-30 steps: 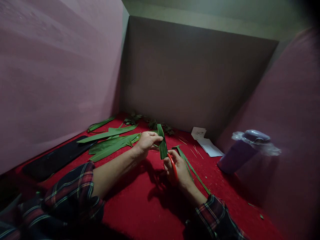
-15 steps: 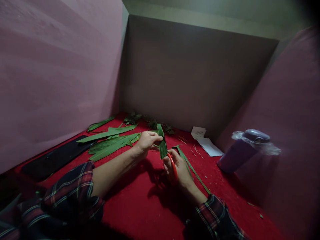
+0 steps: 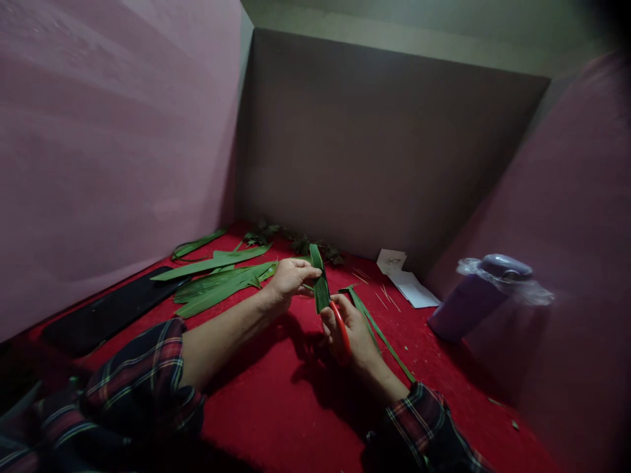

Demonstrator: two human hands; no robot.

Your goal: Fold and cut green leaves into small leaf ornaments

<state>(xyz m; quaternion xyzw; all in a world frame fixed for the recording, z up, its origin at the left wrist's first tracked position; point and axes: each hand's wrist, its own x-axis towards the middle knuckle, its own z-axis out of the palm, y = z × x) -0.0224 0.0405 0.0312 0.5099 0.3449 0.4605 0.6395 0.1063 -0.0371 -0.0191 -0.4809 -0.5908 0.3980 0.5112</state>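
Pinched between the fingertips of my left hand (image 3: pixel 290 282) is a green leaf strip (image 3: pixel 321 289), held nearly upright above the red cloth. My right hand (image 3: pixel 352 332) is closed around red-handled scissors (image 3: pixel 341 334). Their blades lie along the strip's right edge, mostly hidden by the leaf. Long green leaves (image 3: pixel 217 292) are spread on the cloth to the left of my left hand. Beyond my right hand, narrow leaf strips (image 3: pixel 382 332) lie slantwise on the cloth.
A dark flat object (image 3: pixel 113 309) lies at the left wall. Darker leafy sprigs (image 3: pixel 296 242) sit at the back. Thin sticks (image 3: pixel 384 295) and white papers (image 3: pixel 413 290) are on the right, near a purple container (image 3: pixel 466 305) topped with clear plastic. Pink walls flank the red cloth (image 3: pixel 276 420).
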